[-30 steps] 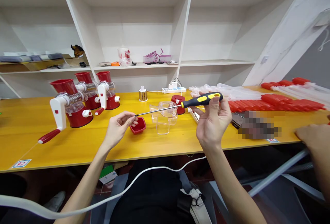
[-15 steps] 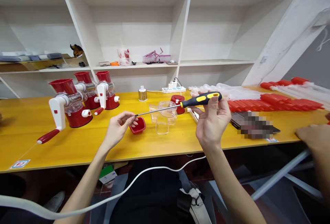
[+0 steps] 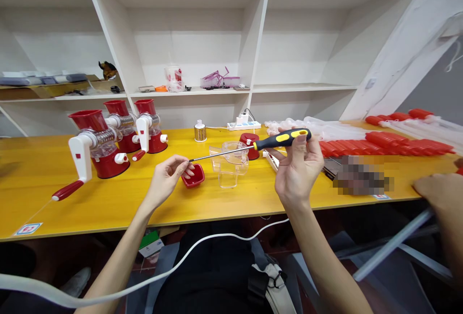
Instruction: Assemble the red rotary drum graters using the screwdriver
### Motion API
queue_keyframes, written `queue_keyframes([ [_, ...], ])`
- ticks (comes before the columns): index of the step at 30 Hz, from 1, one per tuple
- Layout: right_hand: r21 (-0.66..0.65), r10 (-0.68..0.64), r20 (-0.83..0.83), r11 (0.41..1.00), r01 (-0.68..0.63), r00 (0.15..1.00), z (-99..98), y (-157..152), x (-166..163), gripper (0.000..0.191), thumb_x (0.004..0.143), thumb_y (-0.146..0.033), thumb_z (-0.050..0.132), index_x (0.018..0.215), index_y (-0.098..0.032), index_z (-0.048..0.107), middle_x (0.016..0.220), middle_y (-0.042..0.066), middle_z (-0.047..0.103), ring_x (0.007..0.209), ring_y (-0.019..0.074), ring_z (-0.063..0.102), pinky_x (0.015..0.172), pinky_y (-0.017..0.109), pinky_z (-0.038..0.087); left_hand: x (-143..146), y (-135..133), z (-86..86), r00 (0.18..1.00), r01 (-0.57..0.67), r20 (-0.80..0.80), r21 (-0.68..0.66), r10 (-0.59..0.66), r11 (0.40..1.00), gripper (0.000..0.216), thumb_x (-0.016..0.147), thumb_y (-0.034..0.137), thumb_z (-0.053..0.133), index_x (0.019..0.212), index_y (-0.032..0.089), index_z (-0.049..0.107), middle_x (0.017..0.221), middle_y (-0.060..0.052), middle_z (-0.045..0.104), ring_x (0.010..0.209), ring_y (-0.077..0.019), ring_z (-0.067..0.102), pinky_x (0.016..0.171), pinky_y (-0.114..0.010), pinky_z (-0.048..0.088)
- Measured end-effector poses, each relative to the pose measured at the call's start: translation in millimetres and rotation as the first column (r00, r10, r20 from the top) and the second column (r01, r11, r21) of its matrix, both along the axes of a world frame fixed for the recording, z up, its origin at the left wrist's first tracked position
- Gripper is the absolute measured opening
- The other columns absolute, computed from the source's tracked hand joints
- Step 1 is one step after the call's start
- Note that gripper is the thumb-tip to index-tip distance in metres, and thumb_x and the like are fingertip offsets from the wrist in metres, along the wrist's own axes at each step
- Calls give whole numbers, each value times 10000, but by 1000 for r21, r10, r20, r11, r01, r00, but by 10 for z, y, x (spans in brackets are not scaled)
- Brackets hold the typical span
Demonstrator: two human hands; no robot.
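Note:
A screwdriver (image 3: 280,139) with a black and yellow handle is held up level above the table. My right hand (image 3: 298,171) is closed on its handle from below, thumb in front. At the other end, my left hand (image 3: 167,179) pinches the tip of the shaft between thumb and fingers. Just behind the left fingertips lies a small red square bowl (image 3: 195,177). Under the shaft stands a clear plastic housing (image 3: 228,179). A red round base (image 3: 250,151) sits behind it, partly covered by the screwdriver.
Several red and white hand-crank graters (image 3: 104,159) stand at the left. A metal grating drum (image 3: 200,133) and a power strip (image 3: 244,125) are at the back. Red handles (image 3: 379,144) are piled at the right. Another person's hand (image 3: 437,191) rests at the right edge. A white cable (image 3: 202,241) crosses in front.
Both my hands and the screwdriver stay almost still. The other person's hand at the right shifts very slightly left.

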State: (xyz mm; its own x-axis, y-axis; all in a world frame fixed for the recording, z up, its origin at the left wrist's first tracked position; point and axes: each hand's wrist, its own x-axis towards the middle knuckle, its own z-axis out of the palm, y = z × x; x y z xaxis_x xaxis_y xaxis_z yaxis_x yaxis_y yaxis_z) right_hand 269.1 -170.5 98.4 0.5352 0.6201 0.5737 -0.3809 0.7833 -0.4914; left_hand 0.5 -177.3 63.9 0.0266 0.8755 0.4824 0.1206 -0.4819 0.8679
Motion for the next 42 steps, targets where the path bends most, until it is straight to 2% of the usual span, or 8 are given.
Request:
queue_keyframes([
  [6,-20,-19,-9,1000,18,1000,-7,19,2,341,804,-462,792,940,-195,629,954,13,708,989,203,724,768,387,666,4,-7,9,999,19,28,16,-20,1000,371,820,493,735,857,135,643,770,-59,735,618,-147,688,600,-269,584],
  [16,-11,26,5,1000,-26,1000,-6,7,6,348,797,-459,798,944,-195,625,964,23,708,878,177,727,782,410,657,16,2,9,1000,9,5,-11,-9,1000,393,823,530,714,833,144,640,766,-54,718,611,-150,680,585,-274,583],
  [23,-9,20,58,1000,-19,998,10,12,-5,378,783,-500,798,963,-219,622,1019,19,718,918,180,723,806,421,647,-9,-6,43,998,55,-18,-35,-55,998,379,822,514,721,813,143,645,732,-43,703,614,-147,672,601,-274,584],
  [27,7,33,92,999,-34,995,14,27,20,367,800,-504,782,975,-221,625,977,13,735,906,190,735,827,437,639,-86,-18,53,991,88,-102,-46,-93,995,367,836,507,708,805,144,663,692,-53,707,628,-162,677,640,-291,583],
  [33,22,39,147,999,-42,988,1,51,67,395,795,-517,784,1025,-224,655,1047,43,722,987,224,734,868,434,625,-165,-43,60,958,124,-248,-84,-142,989,308,879,454,671,817,153,693,737,-63,726,683,-177,693,701,-303,576],
  [42,77,72,233,993,-92,970,14,38,138,421,788,-543,787,1047,-248,635,1071,33,702,935,206,739,860,418,630,-89,13,11,979,139,-139,-103,-152,985,347,846,487,708,795,144,696,704,-56,719,624,-149,666,648,-267,550],
])
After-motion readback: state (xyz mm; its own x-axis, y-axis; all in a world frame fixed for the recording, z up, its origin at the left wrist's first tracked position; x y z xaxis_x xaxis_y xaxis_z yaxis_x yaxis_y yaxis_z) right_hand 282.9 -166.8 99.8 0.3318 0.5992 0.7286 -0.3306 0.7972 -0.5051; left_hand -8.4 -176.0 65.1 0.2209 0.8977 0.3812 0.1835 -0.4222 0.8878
